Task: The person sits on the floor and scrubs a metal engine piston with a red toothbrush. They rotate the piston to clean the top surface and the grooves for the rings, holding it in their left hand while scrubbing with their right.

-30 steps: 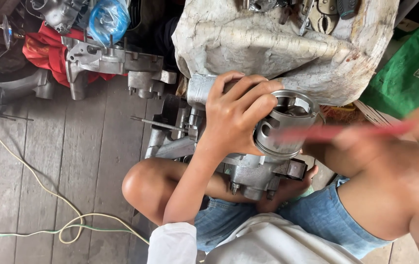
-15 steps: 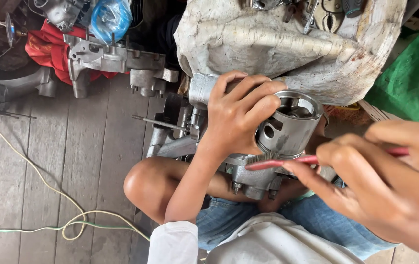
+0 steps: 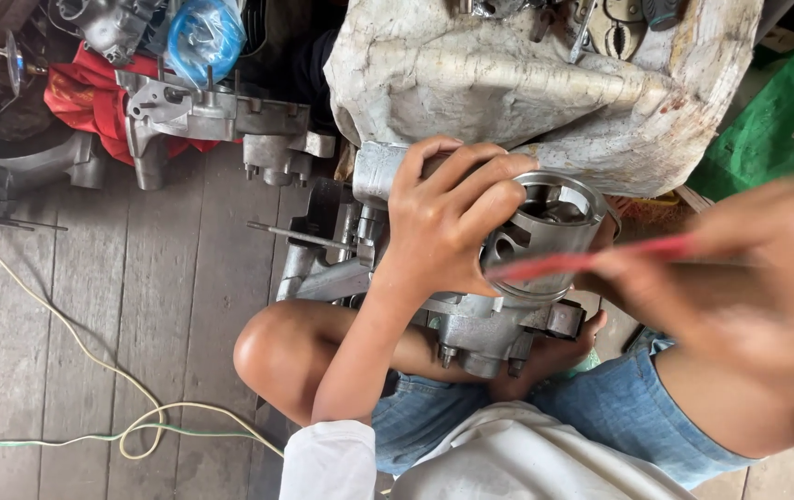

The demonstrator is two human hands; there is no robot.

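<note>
Fingers of the left hand (image 3: 443,218) wrap the side of a grey metal piston (image 3: 545,236), holding it open end up just right of the frame's centre, above an engine casing (image 3: 480,329) that rests over the person's lap. The right hand (image 3: 768,278), blurred at the right edge, is closed on a red-handled brush (image 3: 592,262) whose tip lies against the piston's near wall. A dirty white sack (image 3: 508,74) with tools on it fills the top of the frame. More engine parts (image 3: 212,116) lie upper left on the wooden floor (image 3: 138,306), and a pale cord (image 3: 91,370) loops across the lower left.
</note>
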